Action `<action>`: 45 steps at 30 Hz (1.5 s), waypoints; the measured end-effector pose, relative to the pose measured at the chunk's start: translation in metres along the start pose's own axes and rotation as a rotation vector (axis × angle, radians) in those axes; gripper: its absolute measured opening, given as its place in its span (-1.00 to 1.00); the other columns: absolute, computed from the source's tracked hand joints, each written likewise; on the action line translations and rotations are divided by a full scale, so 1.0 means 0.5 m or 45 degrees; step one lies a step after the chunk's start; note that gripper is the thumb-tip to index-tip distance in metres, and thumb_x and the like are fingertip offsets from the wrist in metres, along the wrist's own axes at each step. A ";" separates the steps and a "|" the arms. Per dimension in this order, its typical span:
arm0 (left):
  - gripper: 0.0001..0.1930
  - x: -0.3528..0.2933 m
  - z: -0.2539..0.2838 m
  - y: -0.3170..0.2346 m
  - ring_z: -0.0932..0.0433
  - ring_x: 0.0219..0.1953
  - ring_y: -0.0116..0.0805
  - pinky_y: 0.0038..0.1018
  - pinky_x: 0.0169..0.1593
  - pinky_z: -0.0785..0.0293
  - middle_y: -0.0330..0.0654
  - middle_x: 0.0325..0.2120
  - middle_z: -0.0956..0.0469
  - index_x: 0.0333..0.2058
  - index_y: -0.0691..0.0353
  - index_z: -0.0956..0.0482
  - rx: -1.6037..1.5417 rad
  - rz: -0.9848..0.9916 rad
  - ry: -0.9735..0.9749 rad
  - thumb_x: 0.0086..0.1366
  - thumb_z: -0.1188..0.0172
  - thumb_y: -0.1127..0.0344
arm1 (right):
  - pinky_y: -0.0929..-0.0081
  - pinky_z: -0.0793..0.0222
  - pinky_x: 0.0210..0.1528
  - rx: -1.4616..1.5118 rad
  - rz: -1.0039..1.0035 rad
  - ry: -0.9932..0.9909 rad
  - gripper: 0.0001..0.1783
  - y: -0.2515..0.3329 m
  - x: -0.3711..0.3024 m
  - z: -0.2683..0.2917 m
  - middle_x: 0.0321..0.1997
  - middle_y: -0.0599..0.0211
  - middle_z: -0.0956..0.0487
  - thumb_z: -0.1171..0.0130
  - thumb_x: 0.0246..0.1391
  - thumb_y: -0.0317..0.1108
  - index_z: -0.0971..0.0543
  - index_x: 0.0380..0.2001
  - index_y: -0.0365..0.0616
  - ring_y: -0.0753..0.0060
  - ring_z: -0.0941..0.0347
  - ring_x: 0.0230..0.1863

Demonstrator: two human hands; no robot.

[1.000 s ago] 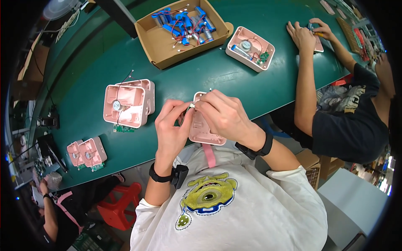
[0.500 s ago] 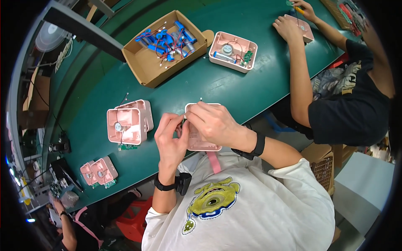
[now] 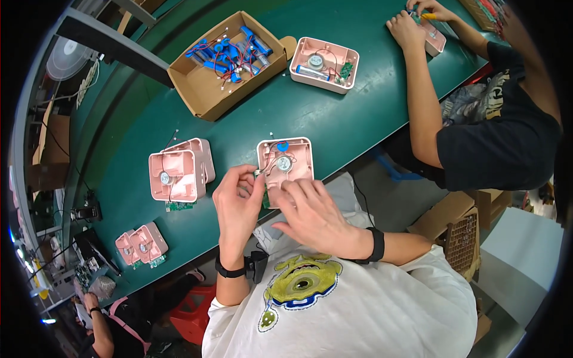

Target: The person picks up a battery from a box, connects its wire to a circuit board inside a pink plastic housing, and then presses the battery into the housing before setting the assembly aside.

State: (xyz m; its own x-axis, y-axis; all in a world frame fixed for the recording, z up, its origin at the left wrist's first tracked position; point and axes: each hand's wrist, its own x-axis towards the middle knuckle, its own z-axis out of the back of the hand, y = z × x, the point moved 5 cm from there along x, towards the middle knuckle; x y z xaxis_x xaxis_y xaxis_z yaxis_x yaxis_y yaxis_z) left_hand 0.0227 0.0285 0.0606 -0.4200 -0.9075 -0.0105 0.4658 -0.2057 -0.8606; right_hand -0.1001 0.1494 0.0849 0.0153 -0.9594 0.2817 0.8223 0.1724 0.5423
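Observation:
A pink plastic housing lies in front of me on the bench, its hollow side up. Inside it are a round metal speaker, red and dark wires, and a blue round-ended part. At its left rim my left hand is closed, thumb and fingertips pinching the edge of a small green circuit board by a white connector. My right hand lies over the housing's near end, fingers stretched and thumb apart; its fingertips are close to the board, and whether they touch it is unclear.
Ahead stands a cardboard box of blue cylindrical cells with wires. Beside it is another pink housing with speaker and cell. More housings sit left, smaller ones beyond. A co-worker's hands work on a housing at right.
My right hand has drawn back toward me from the left rim and its fingers have spread, uncovering the speaker and wires. My left hand stays at the rim, slightly lower.

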 end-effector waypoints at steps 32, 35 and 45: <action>-0.80 -0.080 0.290 0.095 -0.54 -0.31 -0.51 -0.57 -0.28 -0.44 -0.18 -0.29 -0.64 -0.01 0.35 -0.68 0.233 -0.247 -0.963 0.46 -0.25 0.47 | -0.12 -0.23 0.42 -0.672 -0.283 -0.349 -0.43 -0.356 0.149 0.104 0.30 0.07 -0.48 -0.38 0.11 -0.47 -0.50 0.21 -0.20 -0.14 -0.33 0.41; -0.76 -0.038 0.337 0.123 -0.51 -0.36 -0.55 -0.57 -0.36 -0.37 -0.21 -0.26 -0.65 0.03 0.36 -0.67 0.173 0.054 -0.938 0.49 -0.25 0.36 | -0.06 -0.24 0.43 -0.609 -0.291 -0.346 -0.38 -0.362 0.166 0.124 0.30 0.05 -0.49 -0.40 0.09 -0.48 -0.48 0.24 -0.21 -0.14 -0.34 0.40; -0.78 0.047 0.384 0.192 -0.44 -0.45 -0.58 -0.56 -0.44 -0.28 -0.25 -0.31 -0.64 -0.08 0.40 -0.71 0.299 0.285 -0.623 0.46 -0.29 0.34 | 0.13 -0.53 0.10 -0.163 0.017 -0.512 -0.50 -0.167 0.109 0.113 0.13 0.04 -0.62 -0.41 0.12 -0.55 -0.56 0.14 -0.26 -0.08 -0.59 0.09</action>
State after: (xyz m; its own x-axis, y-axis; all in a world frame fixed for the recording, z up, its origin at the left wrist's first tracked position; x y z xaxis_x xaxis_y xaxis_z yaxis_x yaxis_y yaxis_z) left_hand 0.2070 -0.0832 0.0755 0.0908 -0.9903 0.1054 0.6853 -0.0146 -0.7281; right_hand -0.2002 0.0953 0.0996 -0.1762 -0.7892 0.5883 0.8880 0.1305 0.4409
